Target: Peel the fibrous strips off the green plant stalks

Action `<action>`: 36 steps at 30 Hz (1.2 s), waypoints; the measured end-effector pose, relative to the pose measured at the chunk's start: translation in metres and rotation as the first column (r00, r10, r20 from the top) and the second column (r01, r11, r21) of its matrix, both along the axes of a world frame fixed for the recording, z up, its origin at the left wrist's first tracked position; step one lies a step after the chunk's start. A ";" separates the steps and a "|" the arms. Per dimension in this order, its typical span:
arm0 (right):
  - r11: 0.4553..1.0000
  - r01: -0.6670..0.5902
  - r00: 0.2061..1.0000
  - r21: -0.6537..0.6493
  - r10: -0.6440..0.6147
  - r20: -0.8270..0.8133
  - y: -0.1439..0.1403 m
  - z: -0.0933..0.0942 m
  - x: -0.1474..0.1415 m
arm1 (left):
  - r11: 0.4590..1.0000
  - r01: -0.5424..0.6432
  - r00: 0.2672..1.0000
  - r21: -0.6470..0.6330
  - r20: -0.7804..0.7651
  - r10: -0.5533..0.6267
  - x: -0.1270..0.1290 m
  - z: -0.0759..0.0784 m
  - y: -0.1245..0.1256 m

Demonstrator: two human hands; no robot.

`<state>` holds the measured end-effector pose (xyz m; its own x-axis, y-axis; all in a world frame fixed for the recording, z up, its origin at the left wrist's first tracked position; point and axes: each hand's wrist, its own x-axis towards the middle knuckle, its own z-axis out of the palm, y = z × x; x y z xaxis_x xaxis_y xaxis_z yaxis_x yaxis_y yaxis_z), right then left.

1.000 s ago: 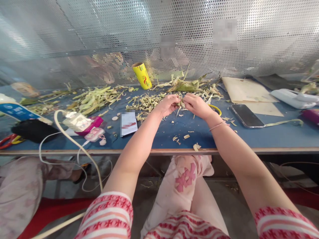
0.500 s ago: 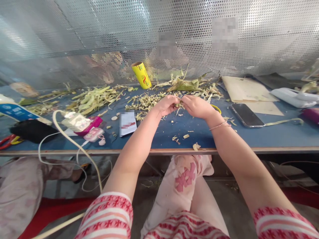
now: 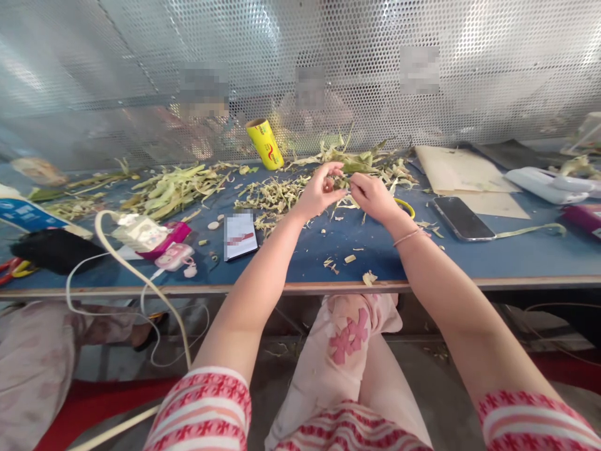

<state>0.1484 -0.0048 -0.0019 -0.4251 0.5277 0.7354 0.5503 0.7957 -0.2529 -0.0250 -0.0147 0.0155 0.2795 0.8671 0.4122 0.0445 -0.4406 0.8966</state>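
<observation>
My left hand (image 3: pixel 319 191) and my right hand (image 3: pixel 373 195) meet over the middle of the blue table (image 3: pixel 516 257). Both pinch a small green-yellow plant piece (image 3: pixel 339 183) held between the fingertips, slightly above the table. Right behind the hands lies a heap of pale green husks and leaf strips (image 3: pixel 361 164). A smaller pile of chopped bits (image 3: pixel 270 197) lies just left of my left hand. A thin bracelet circles my right wrist.
A yellow roll (image 3: pixel 265 144) leans on the perforated metal screen. A dark phone (image 3: pixel 462 218) and brown paper sheets (image 3: pixel 462 170) lie at right; a card (image 3: pixel 240 234), pink devices (image 3: pixel 171 241) with white cables and another husk pile (image 3: pixel 176 186) at left. Another person's legs show at lower left.
Both hands have lifted a little and moved farther from me with the plant piece; my left fingers have spread somewhat. The camera view shifted slightly.
</observation>
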 end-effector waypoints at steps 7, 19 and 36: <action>0.997 -0.072 0.997 0.006 0.072 -0.009 0.001 0.002 0.003 | 0.933 -0.057 0.976 0.355 -0.175 0.127 -0.002 0.000 -0.001; 0.993 -0.059 0.991 0.100 0.046 0.123 0.000 0.005 0.010 | 0.903 -0.106 0.943 0.416 -0.246 0.224 -0.004 -0.003 0.000; 0.992 -0.092 0.996 0.085 0.092 0.003 -0.001 0.002 0.007 | 0.658 -0.107 0.931 0.746 -0.157 0.330 0.000 -0.020 0.015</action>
